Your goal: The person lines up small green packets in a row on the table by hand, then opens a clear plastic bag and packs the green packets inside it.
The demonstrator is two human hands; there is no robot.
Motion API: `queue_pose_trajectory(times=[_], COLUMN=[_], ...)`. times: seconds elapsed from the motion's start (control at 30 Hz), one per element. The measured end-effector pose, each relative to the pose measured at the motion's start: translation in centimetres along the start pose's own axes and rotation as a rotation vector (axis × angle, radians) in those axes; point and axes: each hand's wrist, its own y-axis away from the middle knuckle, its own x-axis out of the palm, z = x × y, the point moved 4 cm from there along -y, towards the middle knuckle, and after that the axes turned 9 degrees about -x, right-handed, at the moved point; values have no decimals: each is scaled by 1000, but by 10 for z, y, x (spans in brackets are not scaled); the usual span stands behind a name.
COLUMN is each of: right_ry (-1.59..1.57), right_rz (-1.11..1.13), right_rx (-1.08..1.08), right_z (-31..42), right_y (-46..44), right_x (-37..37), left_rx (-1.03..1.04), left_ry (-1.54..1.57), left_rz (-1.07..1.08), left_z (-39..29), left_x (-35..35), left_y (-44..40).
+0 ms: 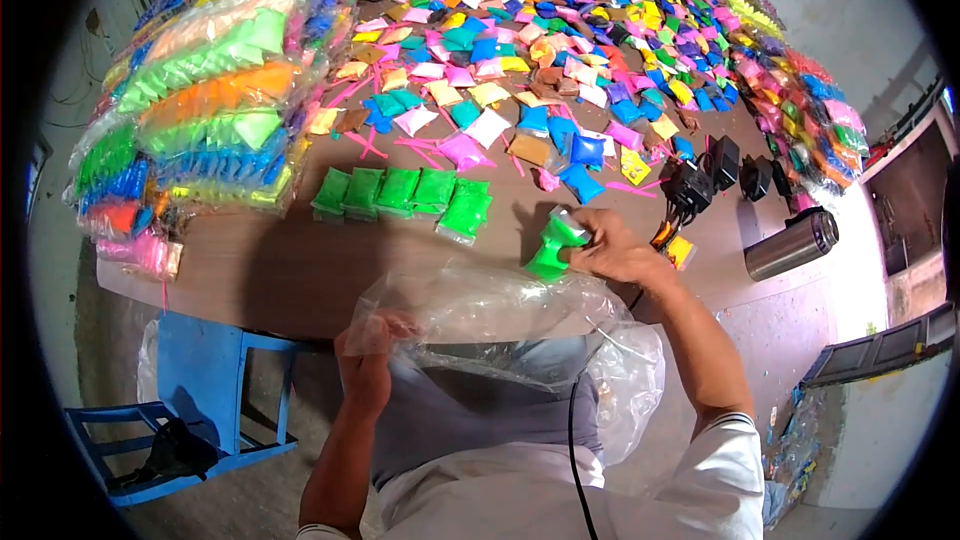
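My right hand (615, 248) is closed on a bright green packet (550, 255) above the table's front part; whether it is one packet or two pressed together I cannot tell. My left hand (370, 342) grips the edge of a large clear plastic bag (470, 310), which spreads across my lap and under my right wrist. To the left of my right hand, several green packets (398, 190) lie in an overlapping row on the table, with the rightmost ones set slightly lower.
A heap of small coloured packets (540, 20) covers the back of the brown table (220, 260). Filled clear bags (210, 90) are stacked at the left, more (800, 90) at the right. Black power adapters (690, 185) and a steel flask (790, 245) stand right. A blue chair (200, 370) is lower left.
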Motion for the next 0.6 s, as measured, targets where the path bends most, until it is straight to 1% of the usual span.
queue_pose_trajectory(times=[0.03, 0.07, 0.1, 0.17, 0.2, 0.3, 0.4, 0.43, 0.47, 0.6], right_ry=[71, 212, 214, 509, 566, 538, 511, 511, 543, 563], right_rz=[-84, -171, -173, -201, -223, -278, -240, -226, -205, -212], right_rx=[-18, -45, -42, -86, -193, -214, -236, -249, -215, -214], right_z=[2, 2, 3, 13, 10, 2, 1, 2, -1, 7], right_y=[3, 5, 8, 17, 17, 24, 27, 28, 28, 28], right_x=[-10, -18, -21, -29, -25, -20, -14, -12, -10, -7], left_rx=[2, -15, -32, -30, -27, -32, -35, -35, -28, -21], left_ry=[1, -9, -19, -24, -31, -46, 38, 36, 33, 22], left_rz=[2, -23, -47, -34, -22, -39, -50, -49, -42, -26], left_z=[1, 3, 5, 5, 6, 11, 10, 8, 7, 2], left_x=[0, -2, -3, -1, 0, -2, -2, -2, -2, 1], left_y=[0, 1, 2, 1, 1, 0, 0, 0, 0, 0])
